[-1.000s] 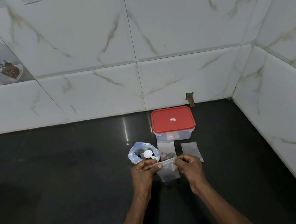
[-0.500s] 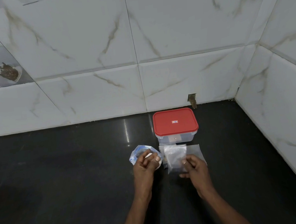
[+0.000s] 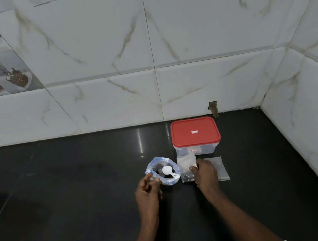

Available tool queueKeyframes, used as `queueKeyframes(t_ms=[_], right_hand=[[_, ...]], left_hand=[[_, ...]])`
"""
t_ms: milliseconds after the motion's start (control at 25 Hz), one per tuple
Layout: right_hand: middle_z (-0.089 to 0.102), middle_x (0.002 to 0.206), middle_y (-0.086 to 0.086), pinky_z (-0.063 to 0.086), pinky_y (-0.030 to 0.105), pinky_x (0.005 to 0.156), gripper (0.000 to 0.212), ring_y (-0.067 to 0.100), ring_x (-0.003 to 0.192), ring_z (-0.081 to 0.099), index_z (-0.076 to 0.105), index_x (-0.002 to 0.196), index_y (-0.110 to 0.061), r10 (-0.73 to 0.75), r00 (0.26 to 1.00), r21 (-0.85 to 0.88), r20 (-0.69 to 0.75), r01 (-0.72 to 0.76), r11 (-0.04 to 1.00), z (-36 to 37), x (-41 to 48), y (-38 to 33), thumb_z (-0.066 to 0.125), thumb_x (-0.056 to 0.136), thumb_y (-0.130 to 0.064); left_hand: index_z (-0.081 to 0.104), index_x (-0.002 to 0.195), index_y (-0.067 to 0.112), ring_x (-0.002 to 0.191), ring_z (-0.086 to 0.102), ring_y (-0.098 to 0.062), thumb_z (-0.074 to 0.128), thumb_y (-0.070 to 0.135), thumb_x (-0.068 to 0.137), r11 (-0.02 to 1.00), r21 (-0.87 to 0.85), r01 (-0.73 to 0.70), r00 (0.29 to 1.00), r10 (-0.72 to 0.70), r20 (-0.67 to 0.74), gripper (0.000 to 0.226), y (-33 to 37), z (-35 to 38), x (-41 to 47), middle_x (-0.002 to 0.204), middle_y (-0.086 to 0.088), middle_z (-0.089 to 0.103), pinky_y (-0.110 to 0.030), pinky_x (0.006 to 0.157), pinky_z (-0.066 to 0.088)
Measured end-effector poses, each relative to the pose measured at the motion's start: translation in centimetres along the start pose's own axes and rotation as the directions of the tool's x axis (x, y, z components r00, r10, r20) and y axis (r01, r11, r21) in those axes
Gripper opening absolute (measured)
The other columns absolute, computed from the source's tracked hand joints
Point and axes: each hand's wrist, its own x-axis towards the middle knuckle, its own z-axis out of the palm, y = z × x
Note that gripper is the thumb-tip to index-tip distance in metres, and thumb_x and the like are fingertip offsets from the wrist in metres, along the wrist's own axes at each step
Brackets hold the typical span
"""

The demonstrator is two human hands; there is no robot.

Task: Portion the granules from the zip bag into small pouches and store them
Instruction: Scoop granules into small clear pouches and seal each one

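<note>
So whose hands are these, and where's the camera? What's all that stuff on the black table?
They are a person's two bare hands, no machine. The camera sits on the person's head, looking down. On the black counter are a box with a red lid, an open zip bag with a white scoop inside, and a flat clear pouch. The right hand pinches a small pouch beside the bag. The left hand is at the bag's rim; whether it grips is unclear.

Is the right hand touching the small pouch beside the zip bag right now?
Touching. In the head view the right hand holds the small pouch, thumb on its face, no gap.
</note>
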Motion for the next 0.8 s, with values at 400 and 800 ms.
queueKeyframes(t_ms=[400, 800], right_hand=[[0.058, 0.117, 0.015, 0.044, 0.039, 0.090, 0.039, 0.031, 0.109, 0.052, 0.061, 0.117, -0.005, 0.096, 0.968, -0.357, -0.233, -0.177, 0.917, -3.1, -0.5, 6.7, 0.056, 0.094, -0.036], [0.064, 0.106, 0.015, 0.046, 0.038, 0.088, 0.013, 0.034, 0.103, 0.055, 0.068, 0.094, -0.011, 0.197, 0.963, -0.130, -0.182, -0.222, 0.966, -3.2, 1.0, 6.8, 0.069, 0.084, -0.020]], left_hand=[[0.068, 0.114, 0.020, 0.054, 0.051, -0.013, 0.066, 0.012, 0.094, 0.999, 0.032, 0.034, 0.999, -0.034, -0.002, 0.021, -1.4, -0.4, 0.0, 0.066, -0.008, 0.065, -0.029, 0.052, 0.046], [0.064, 0.119, 0.025, 0.066, 0.062, -0.017, 0.070, 0.012, 0.091, 0.995, 0.095, 0.022, 0.997, -0.015, -0.079, 0.032, -2.3, 0.2, -0.7, 0.089, -0.004, 0.075, -0.037, 0.061, 0.053]])
